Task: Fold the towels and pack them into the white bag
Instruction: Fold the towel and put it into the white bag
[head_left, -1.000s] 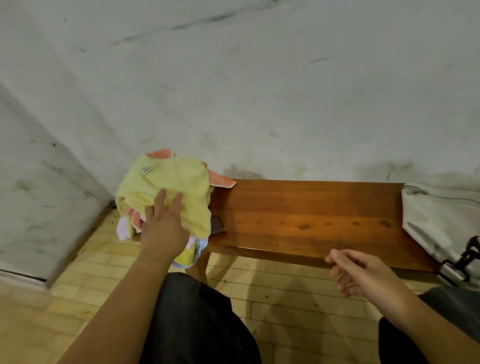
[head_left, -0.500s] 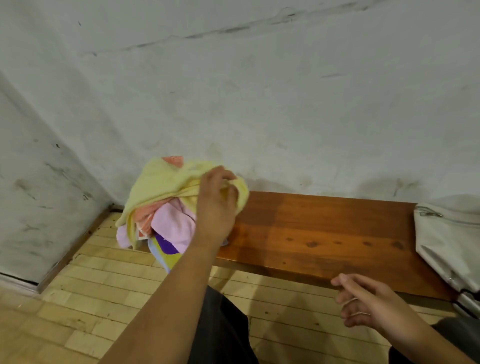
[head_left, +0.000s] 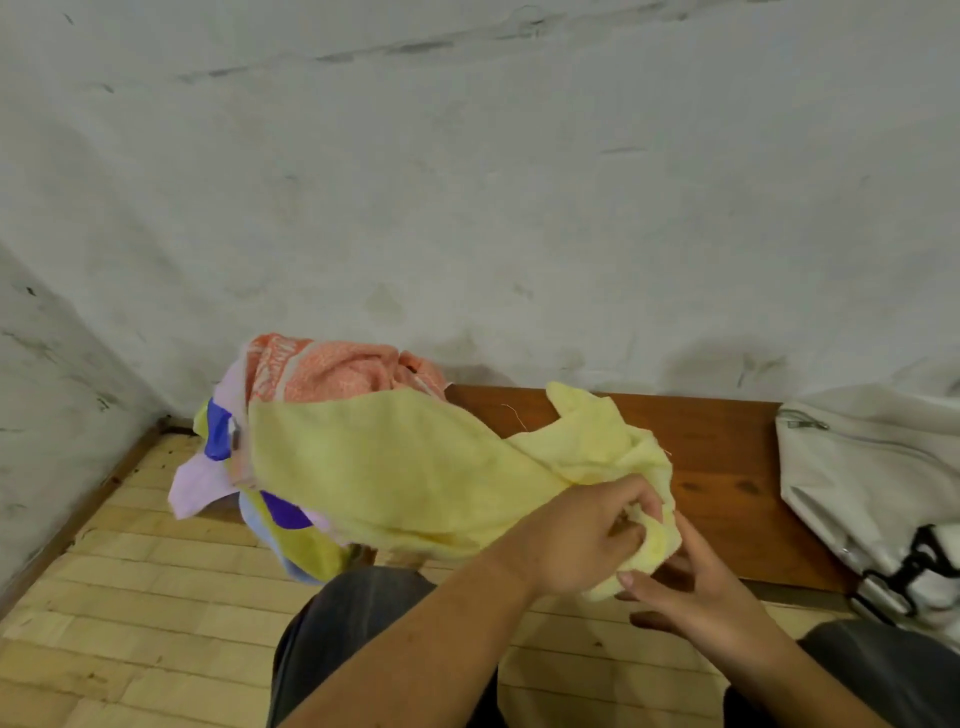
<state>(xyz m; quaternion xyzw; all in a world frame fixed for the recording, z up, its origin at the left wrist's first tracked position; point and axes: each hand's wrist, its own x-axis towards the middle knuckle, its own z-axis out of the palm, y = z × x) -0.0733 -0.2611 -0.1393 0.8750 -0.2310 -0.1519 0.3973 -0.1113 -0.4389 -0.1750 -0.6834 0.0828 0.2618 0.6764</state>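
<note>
— Holding what, just now?

— Gripping the bunched end of the yellow towel with the curled fingers of the left hand. Touching the same bunch from underneath with the right hand, spread fairly straight, clamped on nothing.

— And stretched out where?

— Leftward above the front edge of the bench, back to the pile of towels at the left end, seemingly draped on it still. Well apart from the white bag at the right end; zipped or unzipped, cannot tell.

— Best way on from here?

— Probably hunt out a corner with the right hand and pinch it, then slide the left along the hem to the next corner. Lift clear of the pile gently, without dragging the orange towel off the edge. Shake flat, lay on the bare wood in the middle, fold there.

— Fit for folding on?

— Smooth, varnished, brown, with a few dark knots. Narrow, though, so likely better to halve the cloth in the air first.

— And round about?

— Pushed against a scuffed whitish wall, close to a corner. Below, a floor of pale wooden strips.
</note>
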